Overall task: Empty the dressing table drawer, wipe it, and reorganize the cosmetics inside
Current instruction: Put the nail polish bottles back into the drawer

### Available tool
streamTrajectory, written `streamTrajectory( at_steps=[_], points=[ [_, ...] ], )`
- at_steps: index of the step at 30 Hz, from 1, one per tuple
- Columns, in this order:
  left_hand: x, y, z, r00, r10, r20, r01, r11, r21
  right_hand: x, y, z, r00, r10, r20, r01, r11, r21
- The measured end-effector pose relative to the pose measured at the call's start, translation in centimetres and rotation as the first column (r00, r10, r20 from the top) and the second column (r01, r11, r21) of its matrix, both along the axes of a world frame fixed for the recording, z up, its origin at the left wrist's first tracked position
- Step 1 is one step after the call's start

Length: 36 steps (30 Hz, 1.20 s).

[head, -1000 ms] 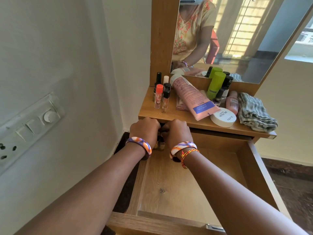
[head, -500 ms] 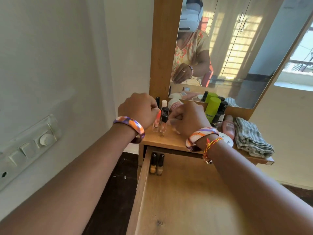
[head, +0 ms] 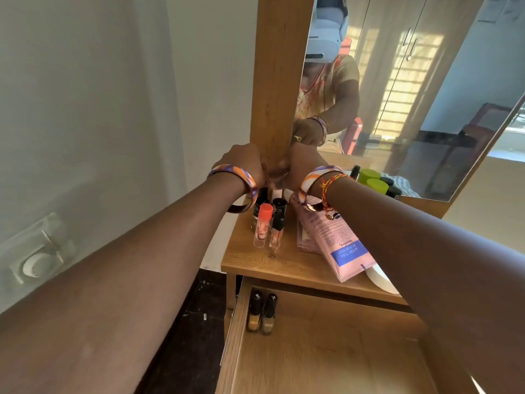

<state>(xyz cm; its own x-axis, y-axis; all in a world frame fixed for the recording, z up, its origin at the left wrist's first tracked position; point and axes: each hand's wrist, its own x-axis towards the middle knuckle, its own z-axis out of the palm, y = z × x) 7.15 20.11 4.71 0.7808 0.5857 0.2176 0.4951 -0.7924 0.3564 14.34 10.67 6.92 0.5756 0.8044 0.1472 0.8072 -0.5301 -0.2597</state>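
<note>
Wooden drawer (head: 326,362), pulled out at the near end of the dressing unit: its floor is showing mostly bare, with only two small bottles (head: 262,311), dark-capped and holding beige liquid, standing side by side in the back left corner. Their presence suggests that emptying and wiping are done and restocking is just beginning.

Bench (head: 284,265) above the drawer: carrying a cluster of small bottles at left, among them a clear vial with an orange cap (head: 262,227) and a slim clear tube with a black cap (head: 277,230). Just beside these, a pink tube with a blue label (head: 335,243) is lying flat, partly hidden under the right forearm. Green-capped bottles (head: 376,184) are standing further back against the mirror (head: 412,95).

Left hand (head: 243,163) and right hand (head: 301,166): a second ago both were down in the drawer's back corner; now they are hovering together above the bench cluster, backs toward the viewer, fingers curled. Whether either is gripping anything, I cannot tell; something pale is showing between them, unidentifiable. Judged purpose: fetching the next cosmetic for the drawer.
</note>
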Motion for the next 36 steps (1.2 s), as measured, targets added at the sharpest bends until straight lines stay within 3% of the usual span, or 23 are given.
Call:
streamTrajectory(
  at_steps=[7, 14, 22, 28, 32, 36],
  points=[
    [0.4, 0.6, -0.1, 0.999, -0.007, 0.048, 0.006, 0.999, 0.031, 1.2, 0.9, -0.9, 0.999, -0.010, 0.033, 0.009, 0.999, 0.036],
    [-1.9, -1.4, 4.2, 0.965, -0.026, 0.261, 0.013, 0.999, 0.051, 0.6, -1.1, 1.3, 0.993, -0.106, 0.051, 0.079, 0.924, 0.375],
    [-6.5, -5.2, 9.3, 0.940, -0.098, 0.327, 0.068, 0.992, 0.104, -3.8, -5.7, 5.9, 0.996, -0.032, 0.078, -0.008, 0.883, 0.469],
    [-11.2, -8.8, 9.0, 0.972, -0.180, 0.154, 0.179, 0.984, 0.021, -8.0, -10.1, 5.2, 0.993, 0.021, -0.116, 0.031, 0.903, 0.428],
    [-13.3, -11.0, 5.6, 0.970, -0.242, -0.014, 0.240, 0.966, -0.095, -10.2, -12.2, 1.2, 0.972, 0.049, -0.231, 0.019, 0.959, 0.282],
    [-13.9, -12.1, 1.0, 0.956, -0.260, -0.134, 0.238, 0.958, -0.158, -11.7, -13.5, -3.5, 0.968, 0.037, -0.249, 0.004, 0.987, 0.163]
  ],
)
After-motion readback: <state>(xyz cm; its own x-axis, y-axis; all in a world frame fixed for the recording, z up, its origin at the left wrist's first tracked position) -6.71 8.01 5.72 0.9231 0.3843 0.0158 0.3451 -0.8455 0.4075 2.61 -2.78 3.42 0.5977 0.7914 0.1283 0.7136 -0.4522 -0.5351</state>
